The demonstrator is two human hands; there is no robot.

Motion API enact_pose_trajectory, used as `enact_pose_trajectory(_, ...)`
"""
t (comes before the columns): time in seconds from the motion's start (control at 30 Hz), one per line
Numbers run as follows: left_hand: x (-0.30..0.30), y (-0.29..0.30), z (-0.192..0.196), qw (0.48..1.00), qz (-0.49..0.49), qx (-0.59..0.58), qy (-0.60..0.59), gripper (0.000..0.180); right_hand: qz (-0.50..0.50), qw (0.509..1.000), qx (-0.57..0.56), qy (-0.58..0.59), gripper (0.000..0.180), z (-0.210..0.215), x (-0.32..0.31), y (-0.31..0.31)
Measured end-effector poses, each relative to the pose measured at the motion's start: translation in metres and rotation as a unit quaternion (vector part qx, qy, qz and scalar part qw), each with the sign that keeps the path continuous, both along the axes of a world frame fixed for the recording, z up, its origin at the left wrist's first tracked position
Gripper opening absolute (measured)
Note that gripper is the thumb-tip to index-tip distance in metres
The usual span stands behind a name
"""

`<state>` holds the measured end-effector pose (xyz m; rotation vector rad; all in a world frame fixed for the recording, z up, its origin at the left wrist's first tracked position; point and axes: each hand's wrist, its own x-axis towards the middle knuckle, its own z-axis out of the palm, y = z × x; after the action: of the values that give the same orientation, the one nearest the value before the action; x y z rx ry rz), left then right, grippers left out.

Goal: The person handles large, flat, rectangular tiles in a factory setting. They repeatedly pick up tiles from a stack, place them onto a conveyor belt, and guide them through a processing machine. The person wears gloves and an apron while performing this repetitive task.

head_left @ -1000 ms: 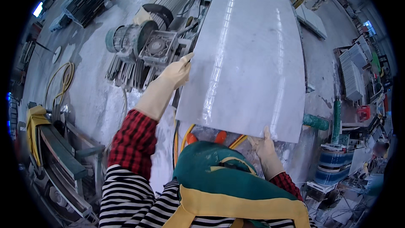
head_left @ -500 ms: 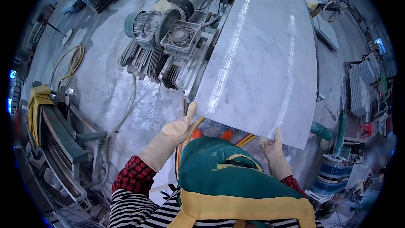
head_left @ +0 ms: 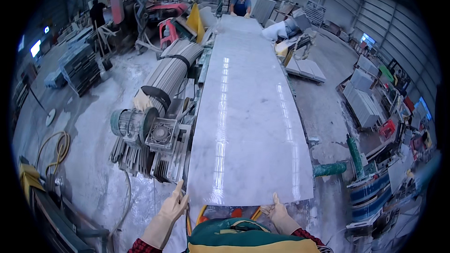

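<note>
A long, glossy white stone slab (head_left: 248,126) with faint grey veins stretches away from me. My right hand (head_left: 277,214), in a cream rubber glove, grips its near edge toward the right corner. The thumb lies at the top, while the other fingers curl at the edge and are partly hidden. Beside the near left corner is my left hand (head_left: 165,218), in a matching glove, its fingers stretched out and apart. Whether it touches the slab's side I cannot tell. At the slab's far end a person (head_left: 241,5) in a blue apron has both hands by the edge.
Left of the slab stand a dusty motor (head_left: 133,124) and a ribbed grey roller cover (head_left: 173,72). A green pipe (head_left: 329,169) juts out on the right, near a blue drum (head_left: 371,197). A coiled yellow hose (head_left: 61,152) lies on the left floor.
My view has tilted upward, bringing the slab's far end and the person there into sight. My hands appear lower in the picture, still by the slab's near corners.
</note>
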<state>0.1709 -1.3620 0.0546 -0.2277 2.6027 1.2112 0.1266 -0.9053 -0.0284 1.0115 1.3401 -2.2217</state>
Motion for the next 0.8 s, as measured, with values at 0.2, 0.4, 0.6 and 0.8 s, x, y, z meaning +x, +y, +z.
enact_pose_trajectory(0.2,-0.027,0.013,-0.002,0.997,-0.049,-0.056,-0.005,0.086,-0.005,1.0,-0.012,-0.02,0.059,-0.017,0.008,-0.001)
enact_pose_trajectory(0.4,-0.002,-0.015,-0.071,0.974,-0.146,-0.171,-0.024,0.085,-0.029,0.998,0.022,-0.056,0.059,0.01,0.011,-0.012)
enact_pose_trajectory(0.6,-0.019,0.022,0.049,0.994,0.055,-0.079,-0.054,0.085,-0.041,0.998,0.028,-0.038,0.063,0.027,0.019,-0.014)
enact_pose_trajectory(0.8,-0.013,0.007,-0.01,0.974,-0.066,-0.202,-0.073,0.08,-0.019,0.996,0.028,-0.078,0.058,0.021,0.014,-0.02)
